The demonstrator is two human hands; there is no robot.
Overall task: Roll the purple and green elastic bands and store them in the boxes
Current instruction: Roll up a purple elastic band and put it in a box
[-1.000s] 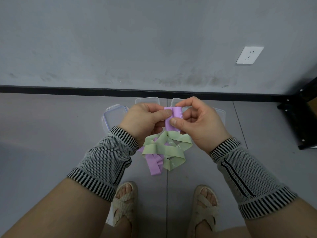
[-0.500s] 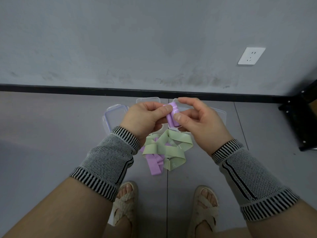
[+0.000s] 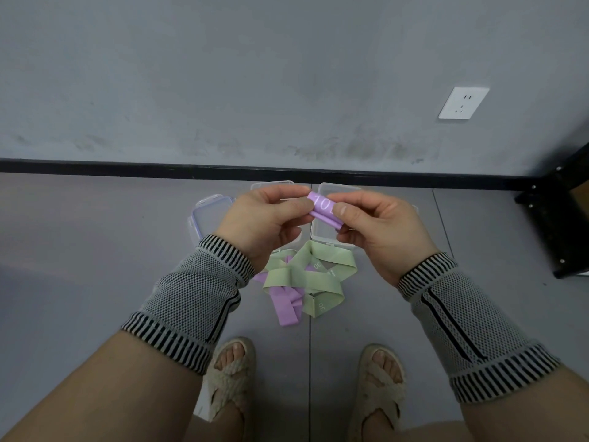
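Holding a rolled purple band (image 3: pixel 323 209) at the centre of the frame, I pinch its left end with my left hand (image 3: pixel 266 223) and its right end with my right hand (image 3: pixel 379 232). Below them, a tangle of green bands (image 3: pixel 314 275) and purple bands (image 3: pixel 288 306) lies on the floor (image 3: pixel 95 250). Clear boxes (image 3: pixel 325 234) sit open just behind my hands, near the wall.
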